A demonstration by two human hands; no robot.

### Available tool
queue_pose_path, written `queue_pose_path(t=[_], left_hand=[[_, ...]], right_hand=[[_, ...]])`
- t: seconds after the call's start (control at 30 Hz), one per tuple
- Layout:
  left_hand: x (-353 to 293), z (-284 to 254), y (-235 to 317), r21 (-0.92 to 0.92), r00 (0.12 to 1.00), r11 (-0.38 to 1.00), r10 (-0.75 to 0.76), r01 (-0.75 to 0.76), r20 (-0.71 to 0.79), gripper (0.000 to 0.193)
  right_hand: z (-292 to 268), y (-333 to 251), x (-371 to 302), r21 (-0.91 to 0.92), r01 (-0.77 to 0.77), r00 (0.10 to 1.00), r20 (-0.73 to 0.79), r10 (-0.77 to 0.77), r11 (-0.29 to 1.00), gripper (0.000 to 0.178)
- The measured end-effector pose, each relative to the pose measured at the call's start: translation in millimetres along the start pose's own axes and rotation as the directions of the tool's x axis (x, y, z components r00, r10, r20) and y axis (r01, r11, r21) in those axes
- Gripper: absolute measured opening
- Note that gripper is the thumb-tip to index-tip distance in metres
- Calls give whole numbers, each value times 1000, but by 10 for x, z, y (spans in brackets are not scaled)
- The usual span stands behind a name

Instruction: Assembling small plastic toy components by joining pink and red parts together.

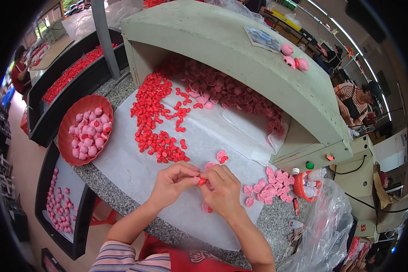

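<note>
My left hand [173,182] and my right hand [222,189] meet over the white sheet [131,174]. Between their fingertips, both pinch a small glossy red piece [202,182] with a bit of pink at it; the fingers hide much of it. Just beyond the knuckles lies a pink shell-like piece with red in it [221,157]. Another pink piece [210,166] is partly covered by my right hand. Close to the right wrist sits a further pink and red piece [206,207]. Loose red pieces [161,147] spread beyond my left hand, and pink shells [272,186] lie to the right.
A pale green arched housing [240,43] stands at the back, with pink shells [222,88] heaped inside. At left are a red bowl [68,152] of pink rounded pieces and black trays [79,247]. An orange basket [299,186] and clear plastic bag [328,222] sit at right.
</note>
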State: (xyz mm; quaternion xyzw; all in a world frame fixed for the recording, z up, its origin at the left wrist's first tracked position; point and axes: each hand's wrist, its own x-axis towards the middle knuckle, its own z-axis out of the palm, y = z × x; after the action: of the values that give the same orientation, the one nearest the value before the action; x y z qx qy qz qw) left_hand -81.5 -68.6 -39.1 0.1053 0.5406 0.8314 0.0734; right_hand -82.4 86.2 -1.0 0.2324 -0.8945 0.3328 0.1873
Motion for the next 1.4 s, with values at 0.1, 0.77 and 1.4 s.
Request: queue_pose_path(t=[0.1,0.77,1.4], left_hand=[[-68,-114,6,26,999,999,25,-25,-33,15],[510,-20,98,827,883,354,344,-437,319,14],[2790,1765,-1457,948,922,66,263,-312,285,55]], right_hand=[[22,-94,98,25,-69,981,183,64,997,21],[519,773,768,316,-501,865,193,463,806,19],[-878,248,-1192,684,-629,586,105,804,369,25]])
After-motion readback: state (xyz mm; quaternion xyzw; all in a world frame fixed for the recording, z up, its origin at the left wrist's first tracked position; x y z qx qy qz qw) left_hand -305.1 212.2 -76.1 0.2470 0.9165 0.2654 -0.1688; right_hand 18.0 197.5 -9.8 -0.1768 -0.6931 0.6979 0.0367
